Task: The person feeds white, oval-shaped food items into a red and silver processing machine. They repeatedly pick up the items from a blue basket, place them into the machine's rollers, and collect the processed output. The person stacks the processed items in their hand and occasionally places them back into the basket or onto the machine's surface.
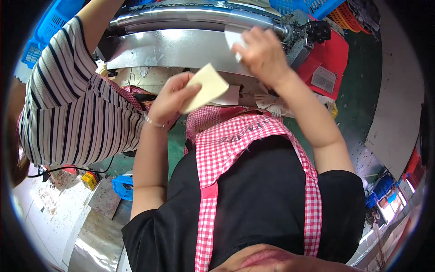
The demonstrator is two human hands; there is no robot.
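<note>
The left hand (170, 97) pinches a cream card (206, 88), tilted up-right from its grip. The right hand (263, 54), nearer the steel roller (181, 16), clasps a white piece (233, 38)

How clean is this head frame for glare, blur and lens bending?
Head view: bright glare washes the shiny metal roller and the sheet-metal plate below it; the right hand is slightly motion-blurred, the left hand with the cream paper piece sharper; fisheye curves the edges, with a black rim.

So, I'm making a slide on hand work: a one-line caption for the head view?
Left hand holds a cream sheet; right hand presses a white piece at a metal roller machine.
</note>
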